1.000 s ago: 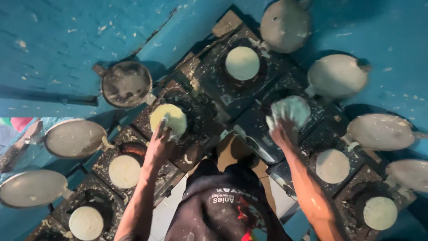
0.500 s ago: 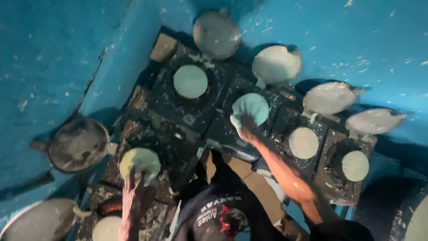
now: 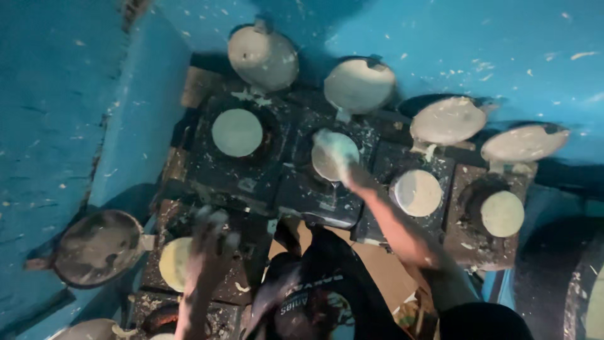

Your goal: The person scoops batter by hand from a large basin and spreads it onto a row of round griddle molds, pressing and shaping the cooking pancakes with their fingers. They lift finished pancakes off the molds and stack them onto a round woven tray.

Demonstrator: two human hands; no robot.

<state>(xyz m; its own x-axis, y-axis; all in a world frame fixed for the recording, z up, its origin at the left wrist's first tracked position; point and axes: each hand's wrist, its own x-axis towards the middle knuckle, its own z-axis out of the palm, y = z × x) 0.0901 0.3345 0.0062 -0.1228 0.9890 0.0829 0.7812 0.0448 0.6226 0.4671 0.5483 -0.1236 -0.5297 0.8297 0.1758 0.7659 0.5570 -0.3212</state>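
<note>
— What's under your hands, seen from the head camera?

— My right hand (image 3: 335,153) is stretched out toward twelve o'clock, fingers spread flat on a pale dough disc (image 3: 333,165) that lies on the second black press (image 3: 318,201) of the back row. It grips nothing; it presses. My left hand (image 3: 211,242) is down at seven o'clock, blurred, fingers loosely curled over another disc (image 3: 171,263) on a nearer press; I cannot tell if it pinches the edge or only rests there.

— How full is the row?

— By my reading, most of it is loaded. At eleven o'clock a round disc (image 3: 236,132) sits alone on its plate. At two o'clock there's one (image 3: 416,192), and at three o'clock another (image 3: 502,213). All look flat and unattended.

— And the lids?

— Raised, every one I can see. Four pale-crusted lids lean back against the blue wall (image 3: 440,38): one (image 3: 262,55) at eleven, one (image 3: 358,85) at twelve, one (image 3: 448,119) at one, one (image 3: 523,143) at two. A darker lid (image 3: 97,247) hangs open at nine o'clock beside my left disc.

— So what's left?

— I'd judge the two discs under my hands are the unfinished ones; the rest seem laid. No lid is down on any.
</note>
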